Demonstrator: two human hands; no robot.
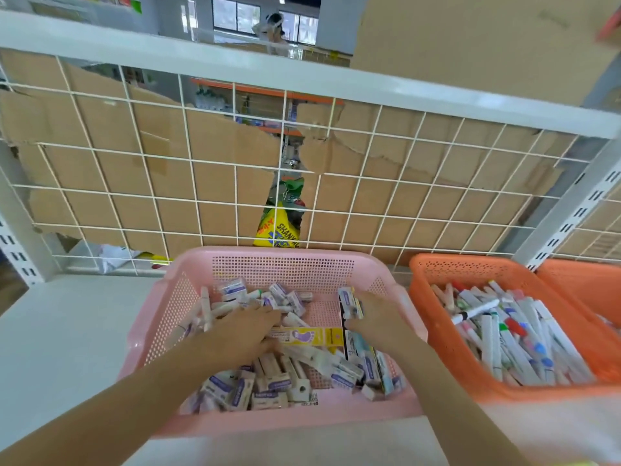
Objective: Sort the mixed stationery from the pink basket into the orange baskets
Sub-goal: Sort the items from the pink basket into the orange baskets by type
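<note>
- Pink basket (268, 255): left hand (242, 334) is resting flat on the pile, holding nothing.
- Right hand (376, 319) is pinching a small pack (349, 302); lifting it singly toward an orange basket (470, 262) is looking wisest.

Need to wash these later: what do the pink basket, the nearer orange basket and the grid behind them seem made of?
Pink basket: moulded plastic by the look, matte, its walls perforated with small holes.
Orange basket: apparently the same plastic, with the same punched pattern.
Grid: probably metal wire coated white, thin rods crossing in squares.
</note>
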